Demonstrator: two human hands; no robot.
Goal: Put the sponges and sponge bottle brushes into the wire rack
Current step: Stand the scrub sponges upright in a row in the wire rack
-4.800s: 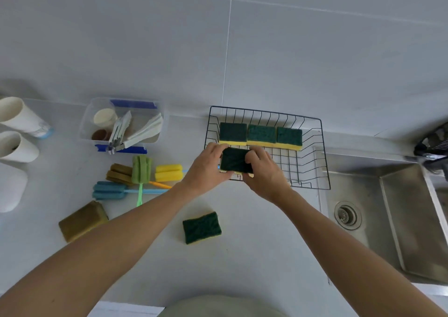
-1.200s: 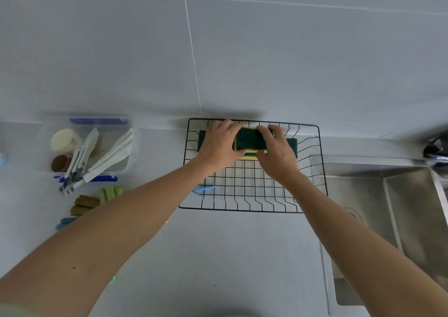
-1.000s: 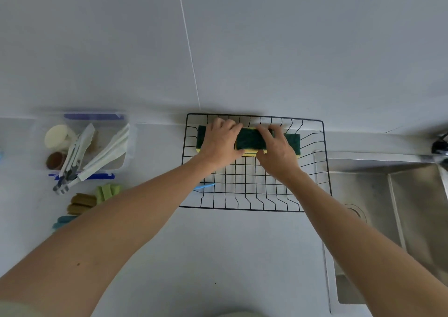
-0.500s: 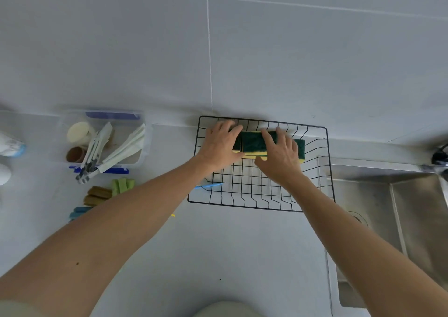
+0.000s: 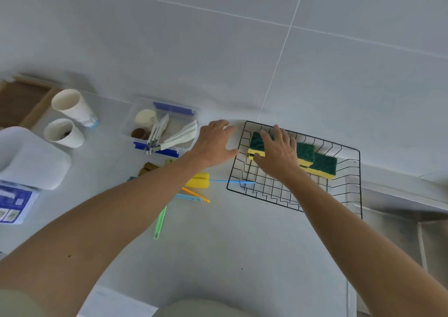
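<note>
The black wire rack (image 5: pixel 349 196) stands on the grey counter beside the sink. Along its back wall lie green-and-yellow sponges (image 5: pixel 323 165), with one stacked on top (image 5: pixel 257 144). My right hand (image 5: pixel 276 154) lies flat over that stack, fingers spread, its thumb at the stack's front edge. My left hand (image 5: pixel 214 142) hovers open just left of the rack, holding nothing. Left of the rack lie sponge bottle brushes: a yellow one (image 5: pixel 198 181) with a blue handle, a green handle (image 5: pixel 160 222), and brown sponge heads (image 5: pixel 148 167) partly hidden by my left arm.
A clear tub (image 5: pixel 160 127) with tongs and small cups stands at the back. Two white cups (image 5: pixel 69 117), a white tray (image 5: pixel 31 159) and a printed leaflet (image 5: pixel 13 204) sit at the left. The steel sink (image 5: pixel 412 219) borders the rack on the right.
My left hand has come off the sponges and moved left, out of the rack. The right hand stays on the stack. The view has swung left, showing the cups and brushes.
</note>
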